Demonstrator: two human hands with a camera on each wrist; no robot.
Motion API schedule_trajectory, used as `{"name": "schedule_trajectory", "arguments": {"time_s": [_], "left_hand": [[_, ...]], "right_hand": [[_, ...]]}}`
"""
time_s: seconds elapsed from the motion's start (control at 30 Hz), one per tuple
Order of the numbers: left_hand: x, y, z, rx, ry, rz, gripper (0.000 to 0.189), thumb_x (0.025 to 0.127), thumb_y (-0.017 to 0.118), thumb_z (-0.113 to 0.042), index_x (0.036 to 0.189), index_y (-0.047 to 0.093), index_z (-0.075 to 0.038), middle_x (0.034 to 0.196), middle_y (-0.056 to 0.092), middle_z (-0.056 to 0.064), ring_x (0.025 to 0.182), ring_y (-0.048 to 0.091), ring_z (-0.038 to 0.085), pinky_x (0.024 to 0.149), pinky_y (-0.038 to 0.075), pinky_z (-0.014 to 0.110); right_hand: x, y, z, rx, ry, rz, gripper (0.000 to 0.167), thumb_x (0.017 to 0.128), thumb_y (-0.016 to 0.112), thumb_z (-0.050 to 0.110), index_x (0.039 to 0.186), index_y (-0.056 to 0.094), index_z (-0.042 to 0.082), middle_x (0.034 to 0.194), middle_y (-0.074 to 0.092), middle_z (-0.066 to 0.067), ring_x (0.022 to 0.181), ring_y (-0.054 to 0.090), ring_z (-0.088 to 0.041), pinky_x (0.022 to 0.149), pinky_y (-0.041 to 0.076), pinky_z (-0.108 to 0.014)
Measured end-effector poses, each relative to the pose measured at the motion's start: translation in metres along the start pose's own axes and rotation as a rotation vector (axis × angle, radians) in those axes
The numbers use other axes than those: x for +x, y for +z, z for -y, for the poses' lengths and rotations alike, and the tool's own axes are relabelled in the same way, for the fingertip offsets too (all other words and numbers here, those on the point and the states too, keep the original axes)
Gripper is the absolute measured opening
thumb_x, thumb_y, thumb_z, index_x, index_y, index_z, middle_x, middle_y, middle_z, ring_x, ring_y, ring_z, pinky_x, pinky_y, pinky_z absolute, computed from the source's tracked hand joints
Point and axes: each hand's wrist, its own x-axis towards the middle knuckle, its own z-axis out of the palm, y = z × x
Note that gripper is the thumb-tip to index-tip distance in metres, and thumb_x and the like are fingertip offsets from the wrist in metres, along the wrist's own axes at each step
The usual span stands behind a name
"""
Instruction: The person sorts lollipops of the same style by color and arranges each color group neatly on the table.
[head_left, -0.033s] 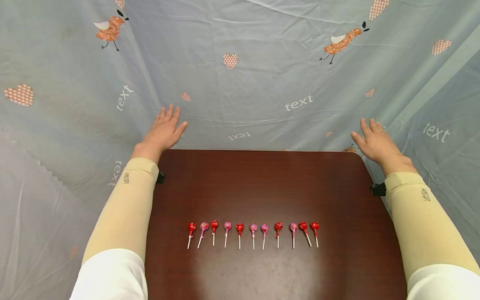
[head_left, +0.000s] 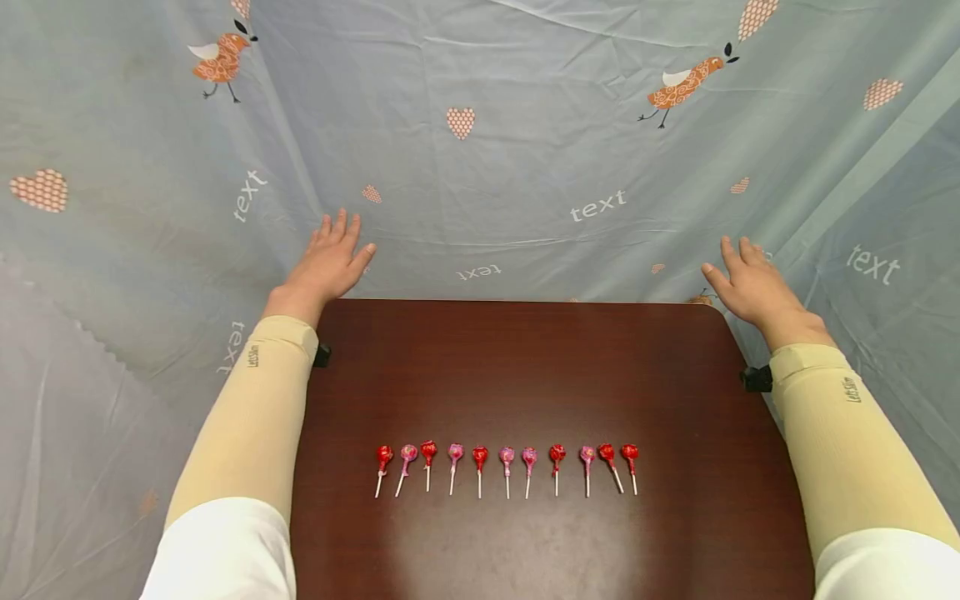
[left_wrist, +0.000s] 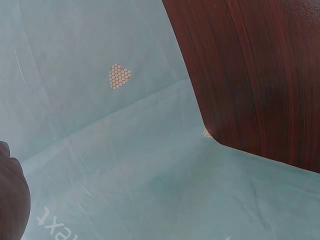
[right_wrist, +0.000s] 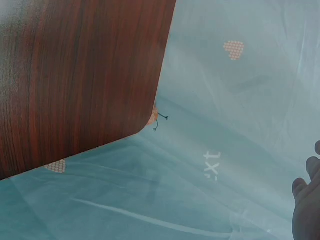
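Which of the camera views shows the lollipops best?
The head view, because all eleven lollipops lie there in a row on the table, with nothing blocking them. The left and right wrist views show no lollipop, but a corner of the table and patterned cloth.

I'm seeing eleven lollipops (head_left: 507,455) lying side by side in one row across table (head_left: 525,375), candy ends pointing toward far edge, sticks pointing toward near side. Two rightmost are lying close together; sixth and seventh from left likewise. Cloth (head_left: 510,167) is hanging behind table and along both sides. I'm finding left hand (head_left: 322,260) hovering by far left corner, right hand (head_left: 753,287) by far right corner, both well apart from row.
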Motion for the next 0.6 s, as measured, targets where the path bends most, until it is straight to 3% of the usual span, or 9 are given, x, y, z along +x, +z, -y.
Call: {"name": "schedule_trajectory", "arguments": {"time_s": [0.4,0.6], "left_hand": [[-0.009,0.001,-0.003,-0.021,0.020,-0.009,0.076,0.103,0.014,-0.059,0.158,-0.010,-0.011,0.160,-0.020,0.014,0.145,-0.020,0.038,0.115,-0.010,0.052],[-0.028,0.012,-0.003,-0.045,0.062,-0.069,0.073,0.105,0.019,-0.054,0.159,-0.002,-0.009,0.162,-0.014,0.017,0.146,-0.018,0.039,0.116,-0.007,0.054]], "right_hand": [[-0.003,0.005,0.012,0.025,-0.032,-0.004,0.080,0.103,0.017,0.058,0.156,-0.008,0.004,0.156,-0.016,-0.032,0.142,-0.011,-0.051,0.109,0.003,-0.069],[-0.006,0.020,0.037,0.049,-0.087,-0.033,0.078,0.104,0.022,0.057,0.158,-0.004,0.006,0.159,-0.010,-0.029,0.145,-0.008,-0.046,0.112,0.004,-0.065]]}}
